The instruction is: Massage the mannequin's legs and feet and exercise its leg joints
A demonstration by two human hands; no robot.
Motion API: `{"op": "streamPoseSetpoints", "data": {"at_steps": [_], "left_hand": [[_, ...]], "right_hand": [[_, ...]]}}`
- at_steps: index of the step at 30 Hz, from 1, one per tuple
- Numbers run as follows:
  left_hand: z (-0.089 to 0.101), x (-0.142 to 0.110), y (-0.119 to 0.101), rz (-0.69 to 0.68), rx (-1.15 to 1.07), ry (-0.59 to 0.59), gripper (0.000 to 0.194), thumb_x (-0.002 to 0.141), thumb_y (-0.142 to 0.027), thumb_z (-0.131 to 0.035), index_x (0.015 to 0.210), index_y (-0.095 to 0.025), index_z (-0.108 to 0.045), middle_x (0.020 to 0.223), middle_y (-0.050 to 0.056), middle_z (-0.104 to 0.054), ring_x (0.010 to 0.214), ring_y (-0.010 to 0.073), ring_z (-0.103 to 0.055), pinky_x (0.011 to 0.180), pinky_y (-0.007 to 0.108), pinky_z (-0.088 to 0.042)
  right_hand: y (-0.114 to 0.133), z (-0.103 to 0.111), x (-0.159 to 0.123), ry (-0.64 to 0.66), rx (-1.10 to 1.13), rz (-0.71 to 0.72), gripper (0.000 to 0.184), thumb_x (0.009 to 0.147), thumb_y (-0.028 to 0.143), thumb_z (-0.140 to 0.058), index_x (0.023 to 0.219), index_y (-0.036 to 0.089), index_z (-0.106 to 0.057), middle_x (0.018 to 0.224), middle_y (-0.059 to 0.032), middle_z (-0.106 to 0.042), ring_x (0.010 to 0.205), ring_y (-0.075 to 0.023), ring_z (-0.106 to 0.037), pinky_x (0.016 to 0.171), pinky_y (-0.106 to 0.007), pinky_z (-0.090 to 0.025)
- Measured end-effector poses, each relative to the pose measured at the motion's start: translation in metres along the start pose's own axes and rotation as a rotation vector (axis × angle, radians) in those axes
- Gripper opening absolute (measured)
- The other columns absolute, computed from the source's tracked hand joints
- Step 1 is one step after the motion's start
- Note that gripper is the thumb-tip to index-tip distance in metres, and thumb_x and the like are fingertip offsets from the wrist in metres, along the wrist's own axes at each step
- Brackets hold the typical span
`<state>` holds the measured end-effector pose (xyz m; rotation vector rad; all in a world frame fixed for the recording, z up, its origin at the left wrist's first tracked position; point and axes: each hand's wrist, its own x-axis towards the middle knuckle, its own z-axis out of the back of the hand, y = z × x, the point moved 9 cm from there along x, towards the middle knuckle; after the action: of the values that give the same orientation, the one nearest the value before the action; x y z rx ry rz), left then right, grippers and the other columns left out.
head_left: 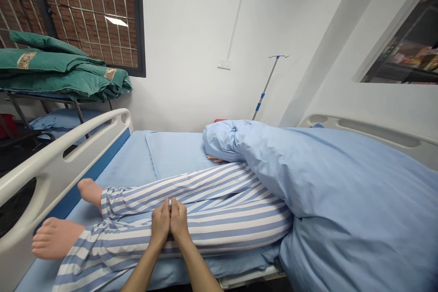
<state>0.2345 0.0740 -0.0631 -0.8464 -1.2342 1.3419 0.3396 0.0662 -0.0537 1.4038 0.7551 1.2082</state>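
A figure lies on a hospital bed in blue-and-white striped pajama trousers (212, 230), with smooth bare feet (54, 238) near the left rail. My left hand (160, 223) and my right hand (179, 221) rest side by side on the striped legs, palms down, with fingertips touching. Neither hand appears to grip the cloth. A pale blue duvet (342, 178) covers the figure's upper body and hides the head. A hand (215, 159) shows just below the duvet's bunched edge.
White bed rails stand on the near left (44, 169) and far right (362, 130). An IV pole (265, 86) rises beyond the bed. Folded green quilts (51, 66) lie on another bed at the left, below a window (89, 13).
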Motion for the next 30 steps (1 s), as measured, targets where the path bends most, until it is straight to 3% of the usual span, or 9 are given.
{"op": "streamPoseSetpoints", "data": {"at_steps": [4, 8, 16, 21, 26, 30], "left_hand": [[-0.001, 0.002, -0.002, -0.018, -0.003, 0.022, 0.044, 0.079, -0.047, -0.037, 0.05, -0.017, -0.052, 0.049, 0.002, -0.055, 0.052, 0.0153, -0.047, 0.056, 0.026, -0.037], [-0.004, 0.002, -0.002, -0.033, -0.026, 0.065, 0.044, 0.08, -0.046, -0.035, 0.058, -0.016, -0.058, 0.059, 0.005, -0.062, 0.06, 0.0179, -0.053, 0.061, 0.027, -0.039], [-0.008, -0.003, -0.003, -0.045, 0.037, 0.078, 0.042, 0.08, -0.046, -0.036, 0.053, -0.017, -0.051, 0.054, 0.004, -0.057, 0.056, 0.0156, -0.048, 0.057, 0.026, -0.036], [-0.018, 0.002, -0.007, 0.027, 0.015, 0.101, 0.045, 0.077, -0.051, -0.038, 0.047, -0.019, -0.043, 0.045, 0.0, -0.047, 0.049, 0.0131, -0.04, 0.051, 0.025, -0.032], [-0.033, 0.005, -0.023, 0.079, -0.145, 0.159, 0.047, 0.077, -0.053, -0.039, 0.043, -0.021, -0.029, 0.038, -0.005, -0.03, 0.042, 0.0091, -0.03, 0.045, 0.024, -0.028], [-0.027, 0.001, -0.017, 0.078, -0.081, 0.09, 0.047, 0.077, -0.053, -0.038, 0.043, -0.021, -0.032, 0.039, -0.004, -0.034, 0.042, 0.0103, -0.033, 0.047, 0.024, -0.029]], "right_hand": [[0.011, -0.002, 0.006, 0.048, -0.037, -0.013, 0.04, 0.084, 0.037, -0.035, 0.05, 0.018, -0.039, 0.047, 0.002, -0.042, 0.048, -0.0109, -0.037, 0.047, -0.023, -0.028], [0.026, -0.003, 0.006, 0.127, -0.099, 0.074, 0.039, 0.085, 0.034, -0.035, 0.05, 0.017, -0.043, 0.048, 0.0017, -0.044, 0.048, -0.0109, -0.038, 0.048, -0.023, -0.026], [0.009, 0.008, -0.005, 0.061, -0.133, 0.116, 0.043, 0.087, 0.035, -0.033, 0.055, 0.017, -0.054, 0.052, -0.0021, -0.054, 0.051, -0.0127, -0.045, 0.049, -0.023, -0.03], [0.003, 0.015, 0.0, 0.023, -0.055, 0.059, 0.043, 0.087, 0.037, -0.032, 0.051, 0.017, -0.046, 0.049, 0.0008, -0.046, 0.049, -0.0108, -0.04, 0.048, -0.022, -0.029], [-0.001, 0.023, 0.004, -0.014, 0.056, 0.029, 0.045, 0.088, 0.041, -0.029, 0.05, 0.018, -0.036, 0.048, 0.003, -0.038, 0.049, -0.0096, -0.035, 0.049, -0.022, -0.03], [-0.004, 0.023, 0.003, -0.017, 0.054, 0.006, 0.042, 0.087, 0.04, -0.031, 0.051, 0.019, -0.034, 0.048, 0.0034, -0.037, 0.049, -0.0095, -0.033, 0.048, -0.022, -0.029]]}}
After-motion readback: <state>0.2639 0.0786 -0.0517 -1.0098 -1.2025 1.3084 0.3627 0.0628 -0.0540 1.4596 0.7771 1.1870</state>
